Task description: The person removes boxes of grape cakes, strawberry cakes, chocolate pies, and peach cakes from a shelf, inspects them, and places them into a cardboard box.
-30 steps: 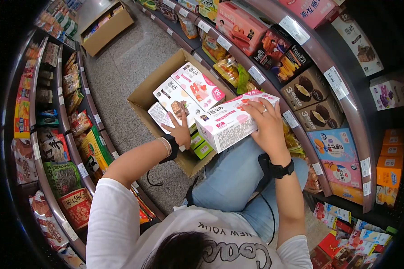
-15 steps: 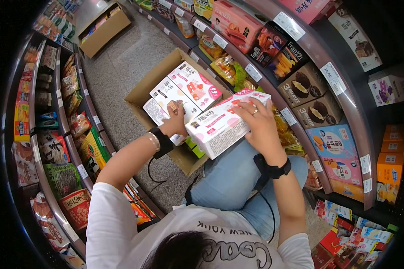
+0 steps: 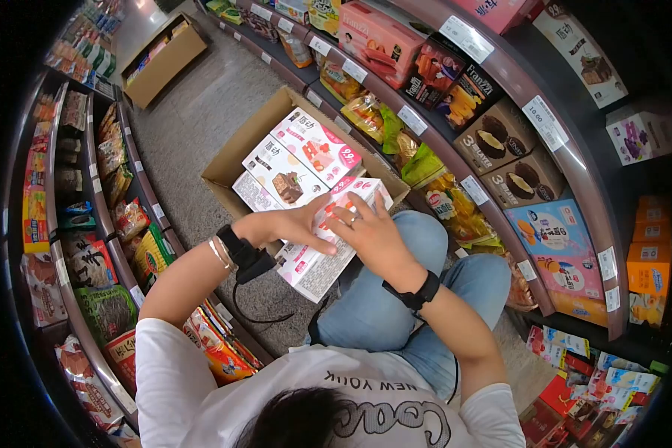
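Note:
A white and pink snack box (image 3: 315, 270) lies tilted over the near edge of an open cardboard carton (image 3: 228, 153), close to my knee. My left hand (image 3: 295, 228) rests on its top face, thumb and fingers apart. Beside it my right hand (image 3: 366, 235), with a ring, lies on the same box with spread fingers. Inside the carton are a white box with a pink corner (image 3: 315, 142) and a white box with a chocolate cake picture (image 3: 285, 173). Part of another white box shows at the carton's left side.
Shelves with snack boxes (image 3: 549, 231) and yellow bags (image 3: 448, 198) curve along the right. Another shelf of packets (image 3: 108, 310) runs down the left. A second carton (image 3: 164, 63) stands on the floor at the upper left. A black cable (image 3: 254, 317) hangs from my left wrist.
The held box has moved left and toward me. My left hand has come out of the carton onto that box, uncovering the cake-picture box. My right hand has moved left with the held box.

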The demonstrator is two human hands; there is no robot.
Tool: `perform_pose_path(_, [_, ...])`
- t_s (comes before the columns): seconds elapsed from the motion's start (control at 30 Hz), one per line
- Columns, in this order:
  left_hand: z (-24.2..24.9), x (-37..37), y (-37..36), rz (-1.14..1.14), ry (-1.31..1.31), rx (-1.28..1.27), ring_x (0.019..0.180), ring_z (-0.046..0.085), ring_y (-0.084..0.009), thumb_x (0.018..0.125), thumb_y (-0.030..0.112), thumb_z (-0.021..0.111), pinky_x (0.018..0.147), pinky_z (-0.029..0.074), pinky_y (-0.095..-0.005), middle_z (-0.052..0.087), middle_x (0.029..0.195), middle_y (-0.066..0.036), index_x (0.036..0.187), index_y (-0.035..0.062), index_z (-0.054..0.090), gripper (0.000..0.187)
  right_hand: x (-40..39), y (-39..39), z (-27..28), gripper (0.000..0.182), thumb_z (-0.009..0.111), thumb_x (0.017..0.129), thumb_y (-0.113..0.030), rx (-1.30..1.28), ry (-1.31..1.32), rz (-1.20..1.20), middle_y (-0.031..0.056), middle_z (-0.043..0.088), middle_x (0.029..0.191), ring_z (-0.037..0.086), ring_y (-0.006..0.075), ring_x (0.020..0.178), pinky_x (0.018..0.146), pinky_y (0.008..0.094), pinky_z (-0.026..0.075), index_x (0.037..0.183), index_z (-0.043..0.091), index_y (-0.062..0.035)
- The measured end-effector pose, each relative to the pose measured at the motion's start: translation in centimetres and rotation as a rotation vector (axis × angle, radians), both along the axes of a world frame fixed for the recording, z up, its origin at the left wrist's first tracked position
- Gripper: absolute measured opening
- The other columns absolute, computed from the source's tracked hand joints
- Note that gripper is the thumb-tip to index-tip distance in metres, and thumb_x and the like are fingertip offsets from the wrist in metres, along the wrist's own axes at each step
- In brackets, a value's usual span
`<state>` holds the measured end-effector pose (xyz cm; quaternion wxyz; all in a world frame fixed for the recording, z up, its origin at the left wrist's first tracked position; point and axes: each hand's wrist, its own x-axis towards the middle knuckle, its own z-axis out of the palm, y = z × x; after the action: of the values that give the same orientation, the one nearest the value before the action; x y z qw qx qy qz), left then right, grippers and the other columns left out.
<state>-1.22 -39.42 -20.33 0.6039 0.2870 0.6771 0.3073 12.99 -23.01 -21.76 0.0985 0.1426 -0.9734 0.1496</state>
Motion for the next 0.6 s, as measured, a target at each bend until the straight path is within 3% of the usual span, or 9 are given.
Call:
perform_pose_path(0.1, [0.5,0.6,0.7,0.107,0.042,-0.104,0.137,0.025,-0.0323,0.066,0.041,0.078,0.11,0.023,-0.0362,0.021,0.146,-0.032,0.146,-0.0059,0.001,0.12,-0.3,0.1,-0.3,0.043,0.06,0.077,-0.009,-0.022,-0.016,-0.051,0.0057,0.054,0.122,0.042,0.0312,0.125,0.103,0.0576,0.031,0.119,0.056,-0.0155])
perform_pose_path(0.13, [-1.0,0.8,0.5,0.151,0.164,-0.077,0.134,0.028,-0.0391,0.062,0.04,0.077,0.108,0.027,-0.0403,0.026,0.14,-0.035,0.147,-0.0015,0.004,0.12,-0.2,0.6,0.1,0.053,0.068,0.072,-0.009,-0.016,-0.062,-0.057,0.0079,0.053,0.125,0.042,0.0338,0.125,0.103,0.054,0.033,0.122,0.054,-0.0148])
perform_pose_path(0.23, [-2.4,1.7,1.6,0.001,0.606,-0.24,0.125,0.036,-0.0477,0.052,0.045,0.079,0.104,0.035,-0.0447,0.03,0.136,-0.033,0.149,0.0053,0.006,0.127,-0.4,2.0,1.5,0.062,0.073,0.068,-0.009,-0.183,-0.078,-0.14,0.0096,0.051,0.128,0.043,0.0344,0.125,0.103,0.0539,0.034,0.125,0.051,-0.0134])
perform_pose_path(0.27, [-4.1,2.4,1.1,0.051,0.67,-0.154,0.118,0.041,-0.05,0.051,0.046,0.079,0.097,0.04,-0.0501,0.035,0.129,-0.032,0.15,0.0173,0.012,0.122,-0.4,2.8,2.5,0.056,0.072,0.071,-0.01,-0.174,-0.047,-0.174,0.0115,0.053,0.128,0.046,0.0336,0.122,0.101,0.049,0.038,0.123,0.053,-0.0108])
perform_pose_path(0.37, [-4.5,3.6,2.3,-0.046,0.613,-0.192,0.119,0.04,-0.0495,0.054,0.048,0.077,0.096,0.04,-0.0525,0.034,0.13,-0.032,0.149,0.0242,0.017,0.115,-0.2,5.0,4.3,0.047,0.069,0.075,-0.013,-0.295,0.008,-0.253,0.0142,0.057,0.119,0.05,0.0328,0.115,0.101,0.0472,0.038,0.12,0.055,-0.0076])
perform_pose_path(0.4, [-4.7,3.9,2.4,-0.032,0.672,-0.15,0.119,0.039,-0.0496,0.056,0.049,0.075,0.093,0.04,-0.0557,0.034,0.13,-0.03,0.148,0.0294,0.022,0.108,0.0,5.7,4.6,0.042,0.069,0.075,-0.013,-0.308,0.075,-0.275,0.0147,0.06,0.115,0.053,0.0325,0.111,0.095,0.0432,0.043,0.115,0.058,-0.0057])
perform_pose_path(0.6, [-7.6,4.0,3.6,-0.056,0.758,-0.167,0.115,0.04,-0.0471,0.058,0.049,0.074,0.09,0.038,-0.0595,0.033,0.129,-0.03,0.147,0.0333,0.024,0.104,1.5,8.0,5.8,0.032,0.068,0.077,-0.013,-0.342,0.129,-0.365,0.0136,0.062,0.111,0.057,0.0316,0.105,0.09,0.0402,0.046,0.107,0.061,-0.0036])
